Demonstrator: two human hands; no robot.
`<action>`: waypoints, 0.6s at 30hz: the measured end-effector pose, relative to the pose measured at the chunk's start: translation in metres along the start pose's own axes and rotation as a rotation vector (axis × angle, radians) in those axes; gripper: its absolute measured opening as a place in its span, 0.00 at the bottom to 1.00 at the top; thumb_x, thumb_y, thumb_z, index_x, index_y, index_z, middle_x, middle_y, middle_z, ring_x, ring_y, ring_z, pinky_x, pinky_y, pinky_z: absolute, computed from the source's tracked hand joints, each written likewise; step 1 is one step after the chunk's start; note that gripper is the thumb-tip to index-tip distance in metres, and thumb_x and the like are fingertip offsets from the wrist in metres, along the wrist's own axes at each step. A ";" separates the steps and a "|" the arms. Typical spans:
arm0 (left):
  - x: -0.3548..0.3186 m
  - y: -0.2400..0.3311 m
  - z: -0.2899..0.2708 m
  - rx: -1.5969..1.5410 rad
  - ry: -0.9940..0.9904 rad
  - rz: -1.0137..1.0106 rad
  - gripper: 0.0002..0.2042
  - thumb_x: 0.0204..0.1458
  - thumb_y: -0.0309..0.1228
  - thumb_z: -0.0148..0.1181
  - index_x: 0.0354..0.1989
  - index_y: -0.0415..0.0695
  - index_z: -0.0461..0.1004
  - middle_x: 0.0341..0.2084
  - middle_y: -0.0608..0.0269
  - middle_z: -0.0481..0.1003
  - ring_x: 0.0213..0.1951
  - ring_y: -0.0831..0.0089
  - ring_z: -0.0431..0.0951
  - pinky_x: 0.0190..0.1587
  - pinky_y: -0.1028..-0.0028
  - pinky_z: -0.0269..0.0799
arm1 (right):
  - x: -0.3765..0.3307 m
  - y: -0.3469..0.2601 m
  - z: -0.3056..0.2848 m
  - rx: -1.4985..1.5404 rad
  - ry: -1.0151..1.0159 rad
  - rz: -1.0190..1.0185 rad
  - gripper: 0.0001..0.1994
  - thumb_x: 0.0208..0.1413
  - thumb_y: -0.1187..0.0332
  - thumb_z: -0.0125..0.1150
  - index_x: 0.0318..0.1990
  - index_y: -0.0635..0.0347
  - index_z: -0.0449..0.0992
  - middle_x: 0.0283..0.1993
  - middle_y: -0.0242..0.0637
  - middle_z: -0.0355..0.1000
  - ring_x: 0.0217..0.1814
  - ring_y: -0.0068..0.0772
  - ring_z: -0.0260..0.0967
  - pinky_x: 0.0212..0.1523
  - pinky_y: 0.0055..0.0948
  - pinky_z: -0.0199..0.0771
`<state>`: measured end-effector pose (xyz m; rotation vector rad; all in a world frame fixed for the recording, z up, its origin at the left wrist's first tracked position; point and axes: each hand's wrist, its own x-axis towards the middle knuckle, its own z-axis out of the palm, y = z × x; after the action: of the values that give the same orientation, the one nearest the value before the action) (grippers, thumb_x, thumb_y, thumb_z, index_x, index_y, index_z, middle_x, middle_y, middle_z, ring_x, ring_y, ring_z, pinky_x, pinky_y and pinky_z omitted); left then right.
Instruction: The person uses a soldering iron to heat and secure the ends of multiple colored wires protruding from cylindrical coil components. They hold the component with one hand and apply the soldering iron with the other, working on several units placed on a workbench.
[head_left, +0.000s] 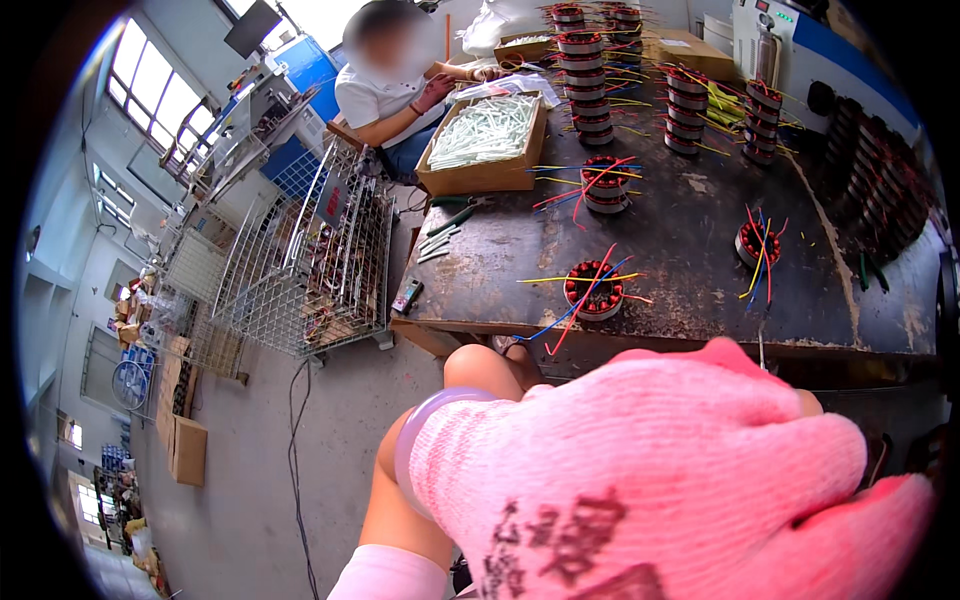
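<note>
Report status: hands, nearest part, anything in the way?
One pink gloved hand raised close to camera, holding nothing visible. Nearest wound stator on workbench, untouched. Other hand out of view.

An open brown cardboard box (pixel 487 140) stands at the near-left corner of the dark workbench, filled with pale tube-like pieces lying lengthwise, and a smaller open carton (pixel 522 47) sits behind it beside the seated person, with a closed flat brown carton (pixel 686 50) farther right at the bench's back edge. On the floor at far left a plain closed cardboard box (pixel 188 450) stands against the wall. A dark flat screen (pixel 252 27) hangs tilted high near the windows, and a small red tag (pixel 333 203) is fixed to the wire cage beside the bench.
</note>
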<state>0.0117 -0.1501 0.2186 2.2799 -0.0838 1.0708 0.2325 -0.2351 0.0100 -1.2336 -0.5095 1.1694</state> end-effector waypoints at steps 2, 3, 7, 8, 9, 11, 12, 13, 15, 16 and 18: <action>0.002 0.000 0.005 -0.034 -0.018 0.011 0.13 0.45 0.33 0.63 0.40 0.47 0.74 0.29 0.60 0.77 0.32 0.61 0.79 0.36 0.68 0.73 | -0.004 -0.006 0.002 0.010 0.032 0.001 0.18 0.66 0.60 0.44 0.46 0.69 0.71 0.13 0.22 0.47 0.13 0.13 0.42 0.14 0.18 0.39; 0.003 0.000 0.010 -0.054 -0.025 0.012 0.13 0.45 0.33 0.63 0.40 0.47 0.74 0.29 0.60 0.77 0.32 0.61 0.79 0.36 0.68 0.73 | -0.006 -0.005 0.002 0.042 0.076 0.029 0.18 0.66 0.60 0.44 0.46 0.69 0.70 0.13 0.21 0.47 0.13 0.13 0.42 0.14 0.18 0.39; 0.006 -0.003 0.038 -0.121 -0.040 0.020 0.13 0.45 0.34 0.63 0.39 0.47 0.74 0.29 0.60 0.77 0.31 0.61 0.78 0.36 0.68 0.73 | -0.008 -0.001 -0.005 0.100 0.095 0.109 0.18 0.66 0.59 0.44 0.49 0.69 0.69 0.13 0.21 0.47 0.13 0.14 0.42 0.14 0.18 0.39; 0.009 0.004 0.043 -0.125 -0.054 0.002 0.12 0.46 0.34 0.62 0.39 0.47 0.74 0.29 0.60 0.77 0.31 0.61 0.78 0.35 0.68 0.73 | -0.005 0.003 -0.006 0.117 0.054 0.095 0.18 0.66 0.59 0.44 0.49 0.68 0.69 0.13 0.21 0.47 0.13 0.14 0.42 0.14 0.18 0.39; 0.009 0.004 0.049 -0.152 -0.057 -0.003 0.12 0.46 0.35 0.62 0.39 0.47 0.74 0.29 0.60 0.77 0.31 0.61 0.78 0.35 0.68 0.73 | -0.006 0.007 -0.012 0.111 0.043 0.085 0.18 0.66 0.59 0.44 0.49 0.68 0.69 0.13 0.21 0.48 0.13 0.14 0.42 0.14 0.18 0.39; 0.012 0.000 0.054 -0.189 -0.067 0.001 0.12 0.46 0.35 0.62 0.39 0.47 0.74 0.28 0.60 0.77 0.31 0.61 0.78 0.35 0.68 0.73 | -0.002 0.015 -0.020 0.111 0.022 0.059 0.18 0.66 0.59 0.44 0.49 0.68 0.69 0.14 0.21 0.48 0.13 0.14 0.42 0.14 0.19 0.38; 0.012 -0.003 0.058 -0.201 -0.067 0.008 0.12 0.46 0.35 0.62 0.39 0.47 0.74 0.28 0.60 0.76 0.31 0.61 0.78 0.35 0.68 0.73 | -0.002 0.015 -0.020 0.105 0.023 0.057 0.18 0.66 0.59 0.45 0.49 0.68 0.69 0.14 0.21 0.48 0.13 0.14 0.42 0.14 0.19 0.39; 0.012 -0.004 0.059 -0.213 -0.064 0.016 0.12 0.46 0.35 0.62 0.39 0.47 0.74 0.28 0.60 0.76 0.31 0.61 0.78 0.35 0.68 0.73 | -0.001 0.015 -0.019 0.093 0.028 0.056 0.18 0.66 0.59 0.45 0.49 0.68 0.69 0.14 0.21 0.48 0.13 0.14 0.42 0.14 0.19 0.39; 0.012 -0.005 0.068 -0.213 -0.052 0.033 0.12 0.46 0.36 0.61 0.39 0.47 0.74 0.28 0.60 0.76 0.31 0.61 0.78 0.35 0.68 0.73 | 0.001 0.015 -0.015 0.084 0.037 0.064 0.18 0.66 0.59 0.45 0.49 0.68 0.69 0.14 0.21 0.48 0.13 0.14 0.43 0.14 0.19 0.39; 0.012 -0.005 0.073 -0.207 -0.047 0.042 0.12 0.46 0.36 0.61 0.39 0.48 0.74 0.28 0.60 0.76 0.31 0.61 0.78 0.34 0.68 0.73 | 0.002 0.014 -0.014 0.086 0.028 0.062 0.18 0.66 0.59 0.45 0.49 0.67 0.69 0.14 0.22 0.48 0.13 0.14 0.43 0.14 0.19 0.39; 0.010 -0.005 0.078 -0.237 -0.053 0.019 0.12 0.46 0.36 0.61 0.38 0.48 0.74 0.28 0.61 0.76 0.31 0.61 0.78 0.34 0.68 0.72 | 0.003 0.015 -0.017 0.080 0.027 0.068 0.18 0.66 0.59 0.45 0.49 0.67 0.69 0.14 0.22 0.49 0.13 0.14 0.43 0.13 0.19 0.39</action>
<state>0.0729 -0.1869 0.1854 2.0970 -0.2414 0.9552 0.2415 -0.2416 -0.0101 -1.2041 -0.3996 1.2176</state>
